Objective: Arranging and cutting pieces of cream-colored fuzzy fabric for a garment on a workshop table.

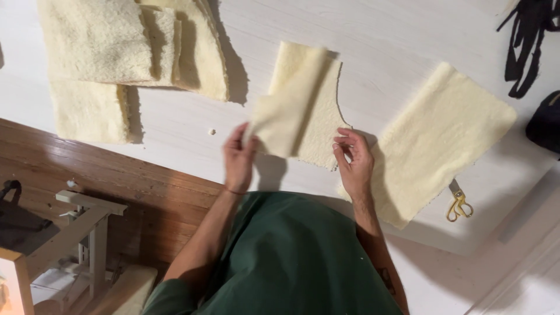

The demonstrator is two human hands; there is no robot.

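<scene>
The left hand (238, 156) is pinching the near left corner of a cream fleece piece (303, 105) between thumb and fingertips, lifting that flap so it is folding over the rest of the piece. The right hand (353, 158) is touching the same piece at its near right edge, with fingers curled loosely and the tips just nipping the fabric rim. The fleece piece is lying in the middle of the white table (385, 41), partly raised off it on the left side.

Just to the right, a larger cream fleece panel (443, 137) is lying flat, its near corner passing under the right wrist. Small gold-handled scissors (458, 204) are resting on the table at the panel's near right edge. On the far left, a stack of cream fleece pieces (128, 52) is sitting in overlapping layers. Black straps (525, 41) are trailing at the far right corner. No container is showing anywhere on the table. A green garment (291, 256) is covering the person's body at the near edge.
</scene>
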